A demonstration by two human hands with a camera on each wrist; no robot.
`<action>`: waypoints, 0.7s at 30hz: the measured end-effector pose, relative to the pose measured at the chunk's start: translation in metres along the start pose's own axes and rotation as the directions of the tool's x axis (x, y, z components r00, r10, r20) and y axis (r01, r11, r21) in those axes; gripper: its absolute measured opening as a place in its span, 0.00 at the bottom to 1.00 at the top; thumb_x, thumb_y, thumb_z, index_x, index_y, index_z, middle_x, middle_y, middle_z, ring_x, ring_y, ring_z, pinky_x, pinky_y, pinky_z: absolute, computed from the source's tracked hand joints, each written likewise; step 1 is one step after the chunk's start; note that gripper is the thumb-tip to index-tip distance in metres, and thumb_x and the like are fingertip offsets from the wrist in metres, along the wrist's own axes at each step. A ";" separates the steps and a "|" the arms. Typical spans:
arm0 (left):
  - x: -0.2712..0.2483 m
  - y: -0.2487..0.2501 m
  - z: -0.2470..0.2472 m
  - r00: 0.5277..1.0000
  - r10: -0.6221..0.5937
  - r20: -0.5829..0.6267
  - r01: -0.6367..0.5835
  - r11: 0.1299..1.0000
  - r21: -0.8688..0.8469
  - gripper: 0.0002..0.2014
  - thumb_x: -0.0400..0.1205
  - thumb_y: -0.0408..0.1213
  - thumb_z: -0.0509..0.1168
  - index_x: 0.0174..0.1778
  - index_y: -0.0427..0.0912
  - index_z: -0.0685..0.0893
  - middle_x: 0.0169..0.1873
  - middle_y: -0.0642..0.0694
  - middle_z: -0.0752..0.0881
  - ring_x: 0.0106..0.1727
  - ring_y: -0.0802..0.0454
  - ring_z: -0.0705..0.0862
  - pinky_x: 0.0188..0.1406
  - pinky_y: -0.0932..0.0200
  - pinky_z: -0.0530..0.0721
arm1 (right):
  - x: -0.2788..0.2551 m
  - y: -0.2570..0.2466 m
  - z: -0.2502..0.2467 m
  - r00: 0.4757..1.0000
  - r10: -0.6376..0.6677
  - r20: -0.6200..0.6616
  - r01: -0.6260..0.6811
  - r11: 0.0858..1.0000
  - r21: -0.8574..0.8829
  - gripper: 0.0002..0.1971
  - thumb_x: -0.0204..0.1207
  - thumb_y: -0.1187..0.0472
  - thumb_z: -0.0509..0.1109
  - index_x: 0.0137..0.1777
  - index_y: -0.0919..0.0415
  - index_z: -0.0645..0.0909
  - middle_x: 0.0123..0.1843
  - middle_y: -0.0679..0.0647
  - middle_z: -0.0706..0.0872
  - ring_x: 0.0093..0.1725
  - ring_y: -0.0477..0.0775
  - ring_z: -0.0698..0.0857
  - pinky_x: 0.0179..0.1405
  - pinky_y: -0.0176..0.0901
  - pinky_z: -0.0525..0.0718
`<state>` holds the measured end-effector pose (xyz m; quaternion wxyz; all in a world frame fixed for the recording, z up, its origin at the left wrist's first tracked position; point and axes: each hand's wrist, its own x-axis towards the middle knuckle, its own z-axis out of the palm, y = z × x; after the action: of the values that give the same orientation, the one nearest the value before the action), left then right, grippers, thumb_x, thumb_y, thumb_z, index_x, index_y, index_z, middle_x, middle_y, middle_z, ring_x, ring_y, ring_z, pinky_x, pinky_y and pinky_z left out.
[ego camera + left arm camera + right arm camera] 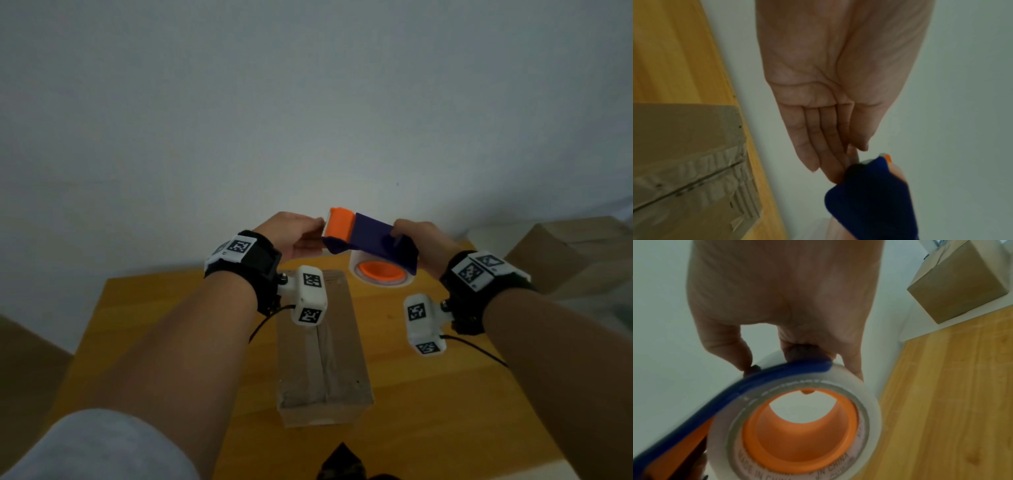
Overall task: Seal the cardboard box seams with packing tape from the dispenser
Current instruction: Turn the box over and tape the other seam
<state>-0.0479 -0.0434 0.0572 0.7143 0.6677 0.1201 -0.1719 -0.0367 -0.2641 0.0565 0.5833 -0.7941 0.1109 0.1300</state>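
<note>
Fingers (830,146) of the left hand (291,236) pinch at the orange front end of the tape dispenser (371,238), while the right hand (423,245) grips its blue body, holding it raised beyond the cardboard box (322,359). That box lies closed on the table (428,394).

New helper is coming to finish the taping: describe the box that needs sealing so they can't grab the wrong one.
On the yellow wooden table, below both raised hands, lies a long, narrow cardboard box. Unlike the squarer box off the table's right side, its creased top carries a centre seam.
</note>
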 end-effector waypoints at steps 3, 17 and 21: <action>-0.001 -0.002 -0.003 1.000 -0.011 -0.010 0.011 1.000 -0.014 0.06 0.85 0.34 0.62 0.45 0.37 0.82 0.41 0.40 0.88 0.41 0.49 0.87 0.43 0.57 0.87 | -0.001 -0.002 0.003 1.000 0.007 0.013 -0.007 1.000 0.002 0.09 0.64 0.58 0.69 0.28 0.62 0.76 0.39 0.61 0.80 0.42 0.61 0.79 0.43 0.50 0.74; 0.000 -0.006 -0.013 0.979 -0.148 -0.141 0.155 0.987 0.036 0.05 0.81 0.28 0.67 0.39 0.33 0.83 0.21 0.45 0.88 0.21 0.57 0.87 0.22 0.68 0.86 | 0.005 -0.006 0.006 0.941 0.049 0.334 0.048 0.960 -0.275 0.26 0.66 0.50 0.79 0.59 0.63 0.77 0.51 0.61 0.83 0.48 0.61 0.84 0.51 0.58 0.85; 0.008 -0.011 -0.021 0.956 -0.187 -0.226 0.214 0.972 0.100 0.10 0.80 0.30 0.68 0.31 0.38 0.80 0.15 0.48 0.80 0.15 0.57 0.77 0.38 0.60 0.86 | 0.004 -0.016 0.013 0.916 0.004 0.402 0.265 0.746 -0.611 0.26 0.66 0.62 0.81 0.59 0.57 0.70 0.48 0.55 0.80 0.40 0.53 0.82 0.39 0.47 0.86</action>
<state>-0.0438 -0.0242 0.0425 0.6331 0.7097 0.2531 -0.1772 -0.0281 -0.2471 0.0659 0.2865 -0.9125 -0.1130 0.2691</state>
